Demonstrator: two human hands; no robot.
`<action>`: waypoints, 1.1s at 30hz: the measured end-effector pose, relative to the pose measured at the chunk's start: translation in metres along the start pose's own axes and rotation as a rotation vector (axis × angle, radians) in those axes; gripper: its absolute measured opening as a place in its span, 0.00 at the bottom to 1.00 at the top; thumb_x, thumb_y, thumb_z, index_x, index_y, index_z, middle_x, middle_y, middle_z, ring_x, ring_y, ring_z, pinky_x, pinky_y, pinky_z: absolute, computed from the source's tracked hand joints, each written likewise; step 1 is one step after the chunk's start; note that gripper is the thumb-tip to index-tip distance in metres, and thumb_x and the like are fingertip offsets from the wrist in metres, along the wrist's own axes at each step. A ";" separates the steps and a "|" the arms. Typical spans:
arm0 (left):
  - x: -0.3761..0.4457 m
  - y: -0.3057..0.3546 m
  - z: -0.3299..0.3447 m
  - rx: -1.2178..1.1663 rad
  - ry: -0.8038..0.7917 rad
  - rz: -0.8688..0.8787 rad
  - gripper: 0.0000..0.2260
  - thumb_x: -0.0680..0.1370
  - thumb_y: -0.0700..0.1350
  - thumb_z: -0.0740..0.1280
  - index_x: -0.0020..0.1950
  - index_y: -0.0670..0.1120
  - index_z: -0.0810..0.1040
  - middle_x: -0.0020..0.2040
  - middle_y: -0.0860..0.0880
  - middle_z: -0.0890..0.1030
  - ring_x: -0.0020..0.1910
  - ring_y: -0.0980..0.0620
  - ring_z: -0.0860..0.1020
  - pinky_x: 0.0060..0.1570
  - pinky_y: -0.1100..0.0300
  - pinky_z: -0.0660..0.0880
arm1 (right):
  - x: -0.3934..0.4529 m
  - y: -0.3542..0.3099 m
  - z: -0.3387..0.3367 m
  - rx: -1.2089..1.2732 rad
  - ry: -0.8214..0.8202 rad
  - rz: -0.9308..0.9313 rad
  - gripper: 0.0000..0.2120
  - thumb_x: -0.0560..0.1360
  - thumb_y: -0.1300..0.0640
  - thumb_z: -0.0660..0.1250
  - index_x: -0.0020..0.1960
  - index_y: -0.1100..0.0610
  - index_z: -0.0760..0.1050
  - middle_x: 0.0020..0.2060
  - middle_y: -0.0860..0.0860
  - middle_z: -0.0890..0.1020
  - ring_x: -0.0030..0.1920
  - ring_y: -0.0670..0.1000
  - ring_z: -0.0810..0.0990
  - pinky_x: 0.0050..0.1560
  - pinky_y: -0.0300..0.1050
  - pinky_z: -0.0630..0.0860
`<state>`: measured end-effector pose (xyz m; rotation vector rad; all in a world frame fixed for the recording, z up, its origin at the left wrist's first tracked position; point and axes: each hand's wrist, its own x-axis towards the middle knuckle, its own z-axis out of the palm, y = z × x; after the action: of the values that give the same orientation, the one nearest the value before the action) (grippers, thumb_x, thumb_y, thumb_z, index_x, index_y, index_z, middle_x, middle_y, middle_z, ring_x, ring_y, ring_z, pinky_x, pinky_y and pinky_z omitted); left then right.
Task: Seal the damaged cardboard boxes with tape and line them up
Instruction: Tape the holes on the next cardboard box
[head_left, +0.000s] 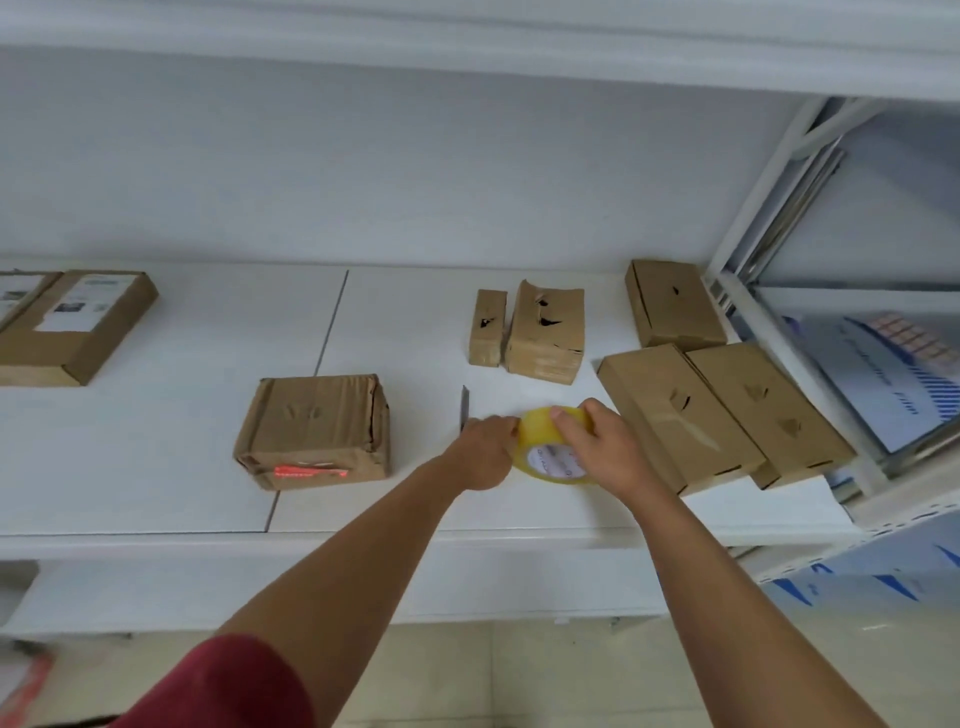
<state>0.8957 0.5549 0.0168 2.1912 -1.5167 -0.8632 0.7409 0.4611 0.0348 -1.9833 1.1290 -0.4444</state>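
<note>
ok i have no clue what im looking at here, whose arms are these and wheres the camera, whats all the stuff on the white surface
There is no machine here. The single picture comes from a camera worn on a person's head, looking forward and down, so the two bare arms are that person's own. The left hand and right hand together hold a roll of clear yellowish tape just above a white table. Damaged cardboard boxes lie on the table: one large box to the left, two small torn boxes behind the hands, and three long boxes at right beside a white metal shelf. A flat labelled box lies far left.

yellow tape roll (550, 447) held upright, torn cardboard boxes (545, 332) behind
</note>
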 end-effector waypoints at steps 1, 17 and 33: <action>0.003 0.002 -0.001 0.018 -0.014 -0.023 0.15 0.81 0.36 0.55 0.66 0.39 0.72 0.63 0.39 0.75 0.64 0.40 0.73 0.65 0.52 0.62 | 0.001 0.003 -0.001 0.035 0.001 0.002 0.21 0.78 0.43 0.65 0.36 0.55 0.63 0.31 0.49 0.67 0.33 0.49 0.68 0.37 0.47 0.65; -0.005 0.005 0.004 0.013 0.024 -0.036 0.07 0.81 0.39 0.61 0.49 0.37 0.77 0.54 0.38 0.79 0.56 0.40 0.75 0.56 0.53 0.68 | -0.004 0.005 -0.014 0.275 -0.030 -0.139 0.19 0.78 0.49 0.68 0.35 0.55 0.64 0.29 0.45 0.66 0.31 0.44 0.66 0.34 0.41 0.64; -0.071 0.011 -0.071 -0.575 0.043 0.125 0.07 0.79 0.37 0.68 0.51 0.49 0.79 0.44 0.54 0.83 0.46 0.59 0.79 0.51 0.67 0.72 | -0.010 -0.069 -0.075 0.651 -0.051 -0.404 0.11 0.68 0.45 0.65 0.31 0.49 0.72 0.28 0.44 0.70 0.32 0.46 0.69 0.34 0.40 0.65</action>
<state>0.9165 0.6124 0.0972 1.6697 -1.1789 -1.0455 0.7273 0.4546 0.1362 -1.6085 0.4491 -0.8444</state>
